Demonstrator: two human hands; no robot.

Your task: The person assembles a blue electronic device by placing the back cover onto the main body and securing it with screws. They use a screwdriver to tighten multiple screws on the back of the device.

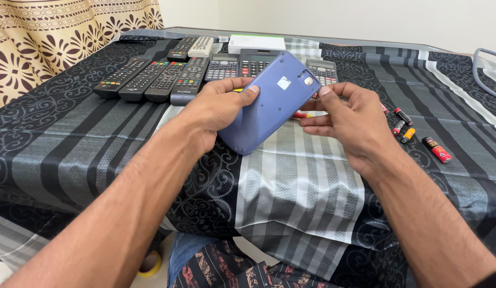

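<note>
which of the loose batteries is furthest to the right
The red-and-black battery, lying alone right of the cluster of three batteries, farthest from the right hand.

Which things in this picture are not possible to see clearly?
Head view:
- Blue calculator: only its back shows; the keys face away.
- Red object: mostly hidden behind the calculator and right hand.
- Grey cable: cut off by the right edge.
- Left hand: palm side hidden.
</note>
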